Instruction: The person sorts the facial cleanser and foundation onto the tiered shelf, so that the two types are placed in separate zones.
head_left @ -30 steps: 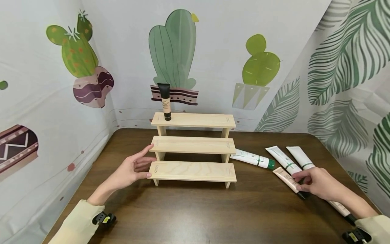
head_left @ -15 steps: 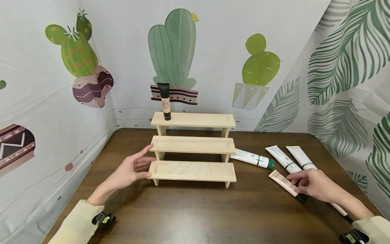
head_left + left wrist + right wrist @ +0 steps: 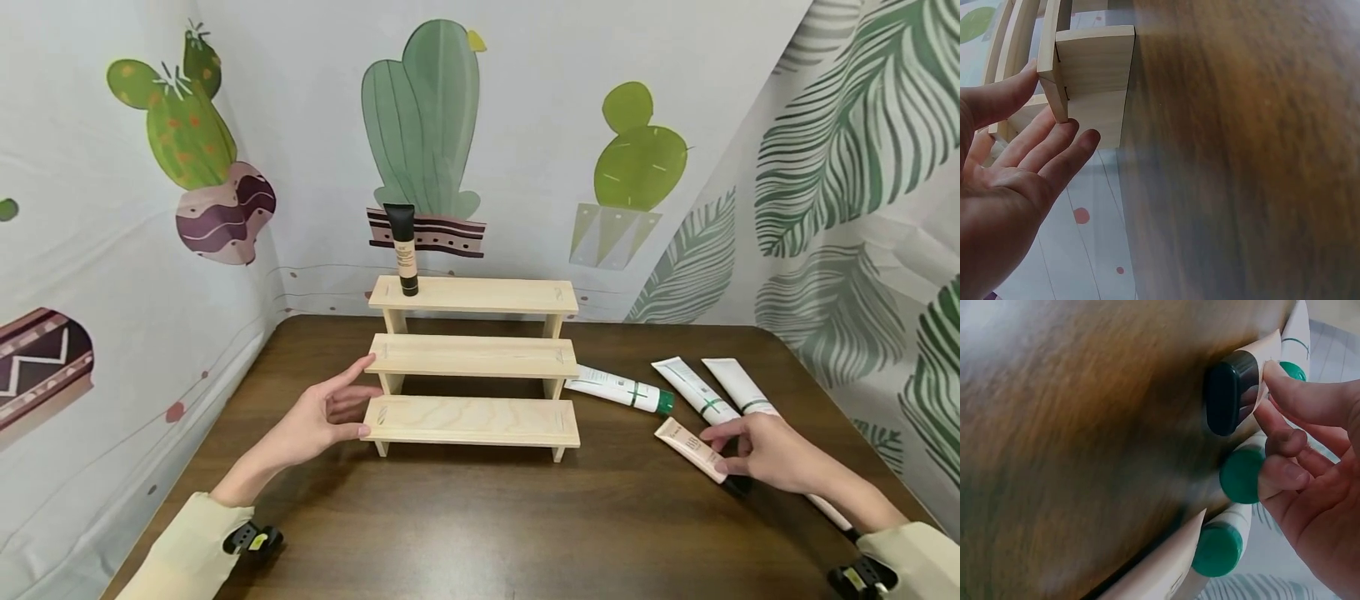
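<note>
A three-step wooden rack [image 3: 472, 417] stands on the table. My left hand [image 3: 311, 425] touches its left side, with fingertips at the middle and lowest steps; in the left wrist view the hand [image 3: 1016, 150] has thumb and fingers against a board's end. At the right, my right hand [image 3: 776, 454] pinches a beige tube [image 3: 690, 447] near its black cap. The right wrist view shows thumb and finger of the hand [image 3: 1316, 437] on the tube beside the black cap [image 3: 1222, 397]. A black-and-beige tube [image 3: 405, 254] stands upright on the top step's left part.
A white tube with a green cap [image 3: 622, 390] lies right of the rack. Two more white tubes [image 3: 693, 389] [image 3: 738, 383] lie behind my right hand, and another beige tube [image 3: 832, 510] is partly under my right forearm. Patterned cloth hangs behind the table.
My right hand has moved slightly left, and the beige tube with it, away from the white tubes. My left hand has stayed at the rack.
</note>
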{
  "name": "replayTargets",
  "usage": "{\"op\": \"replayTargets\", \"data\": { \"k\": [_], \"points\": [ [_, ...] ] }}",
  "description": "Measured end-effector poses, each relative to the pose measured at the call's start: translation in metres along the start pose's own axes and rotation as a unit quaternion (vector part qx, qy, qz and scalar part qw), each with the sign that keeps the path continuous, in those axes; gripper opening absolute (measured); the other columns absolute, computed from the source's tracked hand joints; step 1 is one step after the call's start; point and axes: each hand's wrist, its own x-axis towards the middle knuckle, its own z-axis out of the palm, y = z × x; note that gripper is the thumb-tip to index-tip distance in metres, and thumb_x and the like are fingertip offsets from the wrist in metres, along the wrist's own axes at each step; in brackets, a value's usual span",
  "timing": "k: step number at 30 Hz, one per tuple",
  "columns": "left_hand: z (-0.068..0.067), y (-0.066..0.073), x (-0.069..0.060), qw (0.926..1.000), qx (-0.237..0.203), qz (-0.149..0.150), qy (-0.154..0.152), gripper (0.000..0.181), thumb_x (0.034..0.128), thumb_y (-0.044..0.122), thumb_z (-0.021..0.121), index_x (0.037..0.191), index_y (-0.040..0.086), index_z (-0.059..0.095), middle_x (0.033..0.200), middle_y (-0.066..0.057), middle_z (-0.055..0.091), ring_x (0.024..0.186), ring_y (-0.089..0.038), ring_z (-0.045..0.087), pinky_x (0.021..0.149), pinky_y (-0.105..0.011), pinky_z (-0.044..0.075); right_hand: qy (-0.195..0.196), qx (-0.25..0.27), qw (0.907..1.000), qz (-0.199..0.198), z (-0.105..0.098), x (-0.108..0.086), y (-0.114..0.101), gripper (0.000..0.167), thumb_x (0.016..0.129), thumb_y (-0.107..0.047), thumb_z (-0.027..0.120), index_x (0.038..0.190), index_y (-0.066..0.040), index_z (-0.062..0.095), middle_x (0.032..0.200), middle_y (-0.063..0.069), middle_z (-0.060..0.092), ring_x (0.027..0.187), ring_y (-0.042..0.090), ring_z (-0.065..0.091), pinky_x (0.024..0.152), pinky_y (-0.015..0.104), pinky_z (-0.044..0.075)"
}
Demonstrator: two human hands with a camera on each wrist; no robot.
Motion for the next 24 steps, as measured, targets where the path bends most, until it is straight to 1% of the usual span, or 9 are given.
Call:
{"op": "replayTargets", "data": {
  "k": [3, 6, 10, 14, 16, 20, 22, 24],
  "points": [
    [0.000, 0.000, -0.001, 1.0000, 0.003, 0.000, 0.003, 0.102, 0.0853, -0.014, 0.080, 0.169, 0.013, 0.027, 0.143, -0.023, 0.062, 0.132, -0.037, 0.059, 0.107, -0.059, 0.046, -0.010, 0.009, 0.9999, -0.009, 0.001, 0.006, -0.003, 0.034, 0.080, -0.003, 0.090, 0.108, 0.008, 0.076, 0.087, -0.008, 0.069, 0.054, -0.003, 0.043, 0.044, 0.022, 0.040],
    [0.000, 0.001, -0.001, 1.0000, 0.004, -0.001, 0.003, 0.102, 0.0854, -0.014, 0.080, 0.169, 0.013, 0.026, 0.142, -0.023, 0.062, 0.132, -0.037, 0.059, 0.107, -0.060, 0.046, -0.017, 0.016, 0.9997, -0.008, 0.003, 0.011, -0.006, 0.034, 0.081, -0.005, 0.090, 0.110, 0.006, 0.077, 0.088, -0.010, 0.069, 0.055, -0.001, 0.045, 0.045, 0.022, 0.042],
    [0.001, 0.001, -0.001, 1.0000, 0.002, 0.001, 0.001, 0.102, 0.0854, -0.015, 0.079, 0.169, 0.011, 0.026, 0.143, -0.024, 0.061, 0.132, -0.039, 0.059, 0.107, -0.062, 0.045, -0.037, 0.028, 0.9989, 0.005, 0.006, 0.015, -0.012, 0.035, 0.084, -0.010, 0.089, 0.114, 0.003, 0.077, 0.087, -0.011, 0.068, 0.058, 0.000, 0.046, 0.048, 0.022, 0.042],
    [0.001, 0.002, -0.001, 1.0000, -0.002, -0.002, 0.002, 0.102, 0.0854, -0.015, 0.078, 0.169, 0.011, 0.026, 0.142, -0.024, 0.062, 0.132, -0.041, 0.058, 0.107, -0.063, 0.044, -0.056, 0.047, 0.9971, 0.024, 0.007, 0.018, -0.015, 0.036, 0.087, -0.012, 0.087, 0.118, 0.003, 0.076, 0.085, -0.009, 0.066, 0.058, 0.001, 0.044, 0.049, 0.022, 0.039],
    [0.001, 0.003, -0.001, 1.0000, -0.003, -0.004, 0.003, 0.102, 0.0854, -0.015, 0.078, 0.169, 0.012, 0.026, 0.140, -0.024, 0.063, 0.131, -0.041, 0.058, 0.107, -0.063, 0.044, -0.060, 0.056, 0.9963, 0.026, 0.006, 0.019, -0.015, 0.036, 0.088, -0.012, 0.086, 0.119, 0.004, 0.076, 0.083, -0.009, 0.064, 0.058, 0.001, 0.043, 0.049, 0.022, 0.038],
    [0.000, 0.003, -0.001, 1.0000, 0.005, 0.001, 0.002, 0.102, 0.0854, -0.015, 0.079, 0.168, 0.010, 0.026, 0.139, -0.026, 0.064, 0.130, -0.042, 0.059, 0.106, -0.063, 0.045, -0.068, 0.074, 0.9946, 0.024, 0.004, 0.019, -0.014, 0.037, 0.089, -0.011, 0.085, 0.120, 0.006, 0.075, 0.079, -0.008, 0.063, 0.057, 0.000, 0.043, 0.048, 0.021, 0.038],
    [0.000, 0.003, -0.001, 0.9999, 0.009, 0.005, 0.002, 0.101, 0.0854, -0.014, 0.079, 0.168, 0.009, 0.026, 0.138, -0.027, 0.064, 0.130, -0.041, 0.060, 0.106, -0.062, 0.046, -0.075, 0.086, 0.9931, 0.025, 0.004, 0.019, -0.013, 0.037, 0.090, -0.011, 0.085, 0.120, 0.007, 0.074, 0.082, -0.007, 0.066, 0.057, 0.000, 0.044, 0.047, 0.021, 0.038],
    [0.001, 0.002, -0.001, 0.9999, 0.013, 0.009, 0.002, 0.100, 0.0854, -0.014, 0.079, 0.168, 0.007, 0.026, 0.138, -0.027, 0.064, 0.129, -0.041, 0.060, 0.106, -0.060, 0.047, -0.081, 0.096, 0.9918, 0.026, 0.004, 0.019, -0.011, 0.038, 0.090, -0.011, 0.084, 0.121, 0.008, 0.074, 0.088, -0.005, 0.070, 0.057, 0.001, 0.045, 0.047, 0.022, 0.038]
  ]
}}
